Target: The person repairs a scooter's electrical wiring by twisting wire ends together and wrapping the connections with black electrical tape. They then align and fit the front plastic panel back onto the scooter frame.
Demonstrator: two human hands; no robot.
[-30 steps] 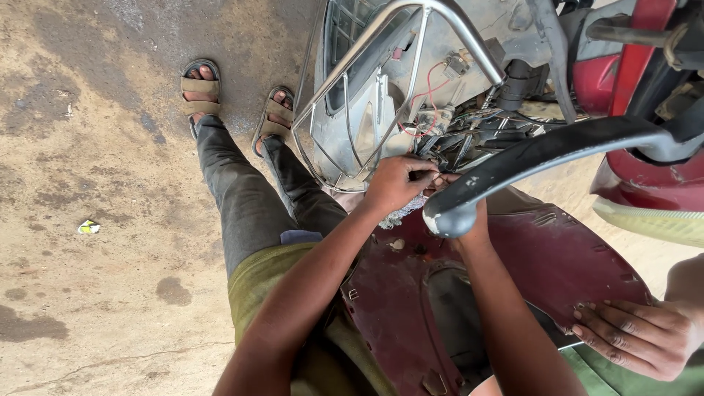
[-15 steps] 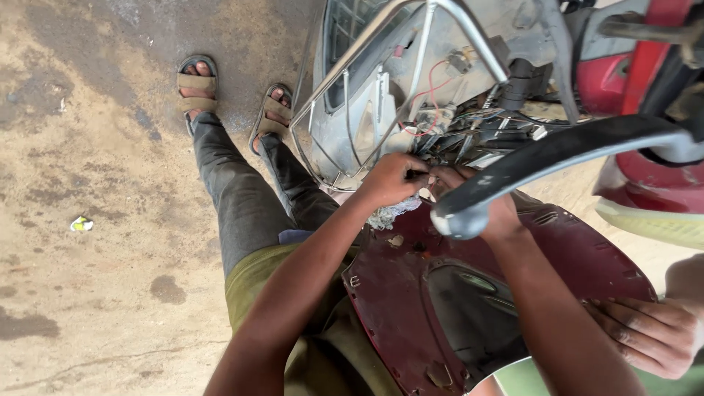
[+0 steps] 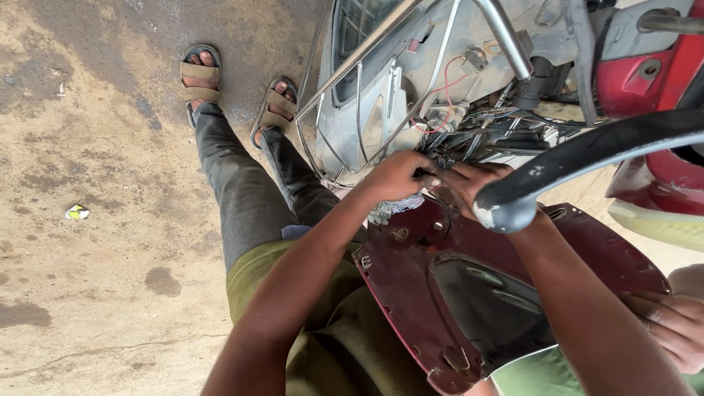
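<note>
My left hand [image 3: 400, 176] and my right hand [image 3: 469, 187] meet at a tangle of black and red wires [image 3: 469, 128] behind the stripped front of a scooter. The fingers of both hands pinch the wire bundle where they touch. A scrap of grey cloth [image 3: 389, 211] hangs just under my left hand. A black handlebar grip [image 3: 513, 205] crosses over my right wrist and hides part of it. A dark red body panel [image 3: 440, 293] lies inner side up against my lap below the hands.
A chrome guard tube [image 3: 506, 37] and a grey front shell [image 3: 367, 110] frame the wiring. Red bodywork [image 3: 660, 81] stands at right. Another person's hand [image 3: 671, 326] rests on the panel's lower right edge. My sandalled feet [image 3: 202, 77] stand on stained concrete, with a small yellow scrap [image 3: 76, 213] at left.
My right hand's fingers have come out from behind the grip to meet the left hand at the wires. The red panel sits a little lower and the view has shifted slightly.
</note>
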